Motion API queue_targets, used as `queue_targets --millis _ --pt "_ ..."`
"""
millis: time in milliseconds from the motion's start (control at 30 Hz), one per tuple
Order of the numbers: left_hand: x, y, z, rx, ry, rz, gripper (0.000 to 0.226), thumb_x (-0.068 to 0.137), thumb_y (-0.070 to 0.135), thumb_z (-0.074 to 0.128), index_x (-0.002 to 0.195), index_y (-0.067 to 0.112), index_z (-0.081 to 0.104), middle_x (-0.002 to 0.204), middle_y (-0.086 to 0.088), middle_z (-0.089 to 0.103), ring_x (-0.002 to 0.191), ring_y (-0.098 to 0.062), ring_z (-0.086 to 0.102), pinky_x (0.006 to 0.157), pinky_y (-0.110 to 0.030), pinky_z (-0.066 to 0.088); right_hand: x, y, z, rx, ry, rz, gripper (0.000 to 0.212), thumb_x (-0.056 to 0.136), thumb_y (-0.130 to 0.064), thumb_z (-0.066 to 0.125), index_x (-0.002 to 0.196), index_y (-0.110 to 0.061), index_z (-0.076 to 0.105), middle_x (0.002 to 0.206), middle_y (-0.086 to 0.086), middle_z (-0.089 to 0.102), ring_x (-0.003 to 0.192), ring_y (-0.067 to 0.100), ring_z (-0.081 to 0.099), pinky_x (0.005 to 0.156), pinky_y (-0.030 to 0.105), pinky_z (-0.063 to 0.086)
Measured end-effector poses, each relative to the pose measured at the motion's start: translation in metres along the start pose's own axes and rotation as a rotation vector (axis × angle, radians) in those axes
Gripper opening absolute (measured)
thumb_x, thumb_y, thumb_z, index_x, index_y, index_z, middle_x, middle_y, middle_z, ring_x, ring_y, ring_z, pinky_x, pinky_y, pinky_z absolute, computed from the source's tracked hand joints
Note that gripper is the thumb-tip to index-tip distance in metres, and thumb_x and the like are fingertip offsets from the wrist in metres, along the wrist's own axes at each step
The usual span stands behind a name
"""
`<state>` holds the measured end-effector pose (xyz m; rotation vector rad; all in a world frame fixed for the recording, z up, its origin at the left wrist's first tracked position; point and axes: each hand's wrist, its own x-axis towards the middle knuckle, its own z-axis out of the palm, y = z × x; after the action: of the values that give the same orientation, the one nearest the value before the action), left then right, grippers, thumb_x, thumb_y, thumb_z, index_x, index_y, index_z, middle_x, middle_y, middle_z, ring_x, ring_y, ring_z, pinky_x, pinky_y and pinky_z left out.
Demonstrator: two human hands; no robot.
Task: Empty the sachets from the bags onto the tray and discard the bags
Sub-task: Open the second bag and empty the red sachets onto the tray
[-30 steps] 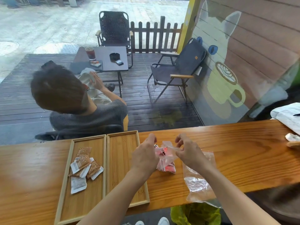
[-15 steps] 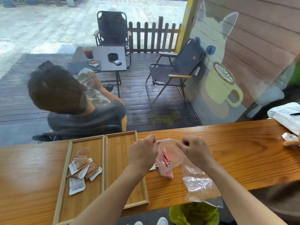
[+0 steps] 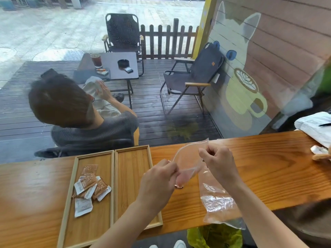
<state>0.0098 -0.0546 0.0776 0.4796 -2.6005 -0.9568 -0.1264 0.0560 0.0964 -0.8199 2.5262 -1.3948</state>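
Observation:
Both hands hold a clear plastic bag above the wooden counter. My left hand pinches its lower edge and my right hand pinches its upper right edge, with the bag's mouth pulled wide. A bit of a red sachet shows under the bag beside my left hand; the bag's other contents are blurred. Two wooden trays lie side by side. The left tray holds several brown and white sachets. The right tray is bare. A second clear bag lies flat on the counter under my right forearm.
A green-lined bin stands below the counter's near edge. White paper and a small object lie at the counter's far right. Behind the glass a person sits with their back to me, near chairs and a small table.
The bag has been raised and stretched wider between my hands. The red sachets seen inside it earlier have dropped toward its lower end by my left hand.

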Motion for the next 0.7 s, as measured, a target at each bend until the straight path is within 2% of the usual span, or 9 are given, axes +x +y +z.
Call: queue_targets --millis 133,167,233,300,367,433,500,600,700 --pt "0.010 -0.001 -0.012 -0.030 0.013 0.072 0.013 0.083 0.021 0.061 0.092 0.012 0.066 0.088 0.000 0.068 0.074 -0.010 0.060 0.060 -0.019 0.053 0.003 0.004 -0.009 0.054 -0.029 0.001 0.025 0.079 -0.015 0.069 0.061 -0.018 0.051 0.058 -0.003 0.050 0.054 0.005 0.047 0.050 0.011 0.039" --pt "0.013 0.000 -0.014 -0.017 0.012 0.083 0.013 0.083 0.019 0.062 0.092 0.012 0.067 0.089 -0.001 0.069 0.075 -0.009 0.060 0.061 -0.018 0.052 0.003 0.004 -0.012 0.095 -0.055 0.012 0.017 0.076 -0.019 0.072 0.074 -0.019 0.055 0.072 0.000 0.054 0.065 0.008 0.049 0.056 0.012 0.040" --pt "0.018 0.000 -0.018 0.004 0.014 0.092 0.011 0.085 0.015 0.061 0.094 0.011 0.067 0.092 -0.001 0.070 0.078 -0.010 0.061 0.064 -0.018 0.052 0.002 0.006 -0.018 0.096 -0.134 -0.002 0.030 0.068 -0.037 0.074 0.092 -0.032 0.056 0.107 -0.001 0.052 0.095 0.012 0.049 0.078 0.016 0.040" --pt "0.020 0.000 -0.024 0.024 0.010 0.100 0.011 0.088 0.013 0.057 0.094 0.012 0.066 0.091 -0.001 0.069 0.079 -0.012 0.062 0.065 -0.023 0.054 0.000 0.005 -0.022 -0.006 -0.278 -0.053 0.033 0.062 -0.045 0.073 0.090 -0.046 0.056 0.131 -0.005 0.037 0.120 0.011 0.034 0.100 0.030 0.030" --pt "0.019 -0.001 -0.031 0.060 -0.008 0.122 0.012 0.089 0.013 0.056 0.095 0.013 0.066 0.092 0.000 0.069 0.079 -0.013 0.062 0.066 -0.024 0.054 -0.001 0.005 -0.023 -0.067 -0.410 -0.079 0.029 0.065 -0.036 0.080 0.085 -0.045 0.061 0.140 -0.004 0.033 0.128 0.013 0.028 0.105 0.039 0.023" --pt "0.014 -0.003 -0.039 0.079 -0.034 0.136 0.012 0.088 0.014 0.057 0.096 0.014 0.066 0.093 0.001 0.069 0.080 -0.011 0.061 0.066 -0.022 0.053 0.000 0.005 -0.021 -0.023 -0.508 -0.057 0.021 0.070 -0.023 0.077 0.081 -0.036 0.066 0.130 -0.003 0.046 0.121 0.014 0.041 0.103 0.035 0.035" --pt "0.008 -0.007 -0.048 0.066 -0.060 0.128 0.011 0.088 0.015 0.057 0.095 0.016 0.065 0.089 0.004 0.067 0.078 -0.008 0.059 0.065 -0.018 0.051 0.001 0.007 -0.019 0.039 -0.571 -0.050 0.012 0.073 -0.013 0.074 0.078 -0.023 0.070 0.109 -0.003 0.062 0.104 0.015 0.056 0.086 0.021 0.050" --pt "-0.004 -0.013 -0.063 0.056 -0.098 0.097 0.011 0.090 0.023 0.052 0.089 0.020 0.062 0.081 0.011 0.061 0.072 -0.003 0.056 0.062 -0.015 0.047 -0.002 0.007 -0.015 0.098 -0.580 -0.077 0.005 0.075 -0.007 0.071 0.079 -0.010 0.071 0.088 0.006 0.070 0.084 0.018 0.064 0.071 0.026 0.056" --pt "-0.015 -0.019 -0.080 0.061 -0.177 0.068 0.010 0.090 0.024 0.051 0.085 0.024 0.060 0.074 0.019 0.055 0.068 0.003 0.054 0.062 -0.010 0.045 -0.005 0.000 -0.010 0.203 -0.621 -0.081 0.007 0.074 -0.004 0.070 0.074 -0.010 0.069 0.075 0.006 0.069 0.070 0.010 0.065 0.061 0.017 0.053"
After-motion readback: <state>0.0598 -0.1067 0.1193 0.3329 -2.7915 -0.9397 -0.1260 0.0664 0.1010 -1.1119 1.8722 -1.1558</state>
